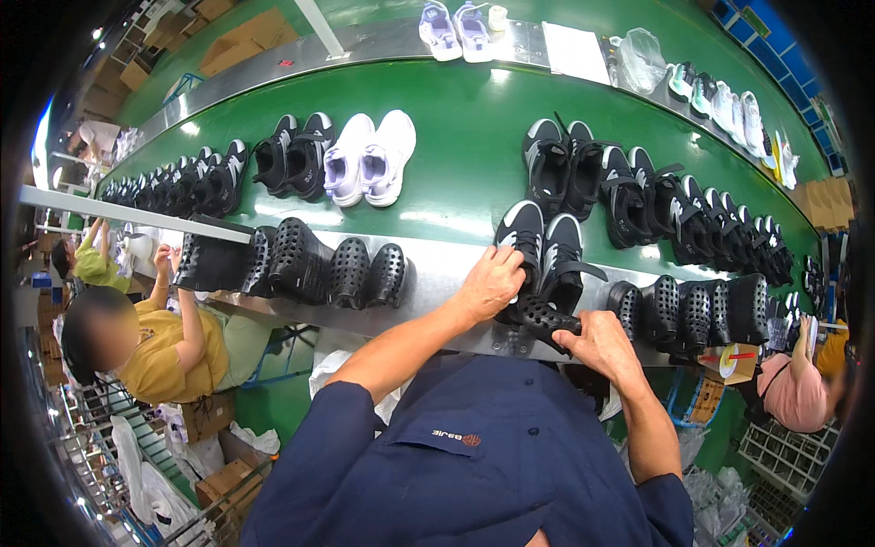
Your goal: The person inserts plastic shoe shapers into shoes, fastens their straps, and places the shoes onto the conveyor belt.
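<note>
A pair of black sneakers with pale toes stands on the steel table edge (437, 314) in front of me, toes pointing away. My left hand (493, 284) is closed on the left sneaker (521, 228) near its laces and opening. Beside it is the right sneaker (562, 257), its strap sticking out to the right. My right hand (603, 346) grips the end of a black perforated plastic shoe form (547, 319), tilted at the heel end of the pair. Whether the form's far tip is inside a sneaker is hidden.
More shoe forms stand along the edge at left (349, 272) and right (697, 310). Rows of black sneakers (629, 196) and a white pair (387, 159) sit on the green belt (460, 150). A far shelf (378, 38) holds lilac sneakers (456, 32). Co-workers sit at both sides.
</note>
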A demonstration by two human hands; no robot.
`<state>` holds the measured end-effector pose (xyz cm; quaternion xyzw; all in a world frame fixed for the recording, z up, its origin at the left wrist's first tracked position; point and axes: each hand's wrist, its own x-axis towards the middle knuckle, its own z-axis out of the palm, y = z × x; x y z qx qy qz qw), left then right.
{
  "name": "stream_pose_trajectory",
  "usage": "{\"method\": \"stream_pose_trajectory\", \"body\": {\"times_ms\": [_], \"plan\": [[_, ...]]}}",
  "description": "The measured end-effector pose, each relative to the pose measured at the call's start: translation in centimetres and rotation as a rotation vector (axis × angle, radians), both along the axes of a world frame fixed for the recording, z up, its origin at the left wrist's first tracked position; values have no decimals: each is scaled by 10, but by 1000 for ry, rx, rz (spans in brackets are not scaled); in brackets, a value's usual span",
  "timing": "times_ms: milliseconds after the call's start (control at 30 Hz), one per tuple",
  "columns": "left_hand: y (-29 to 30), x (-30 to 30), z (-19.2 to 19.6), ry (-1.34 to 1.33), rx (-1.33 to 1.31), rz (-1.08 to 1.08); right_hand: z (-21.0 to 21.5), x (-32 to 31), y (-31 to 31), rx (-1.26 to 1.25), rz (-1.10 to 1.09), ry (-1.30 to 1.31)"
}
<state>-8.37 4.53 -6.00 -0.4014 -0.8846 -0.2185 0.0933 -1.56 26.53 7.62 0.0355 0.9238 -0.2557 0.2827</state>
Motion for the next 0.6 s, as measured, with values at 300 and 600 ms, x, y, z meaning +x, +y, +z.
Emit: {"method": "stream_pose_trajectory", "body": {"times_ms": [300, 600], "plan": [[-5, -13, 8, -403, 171, 104, -35, -13, -55, 42, 80, 276], [-28, -32, 10, -676, 343, 88, -97, -6, -96, 20, -45, 405]]}}
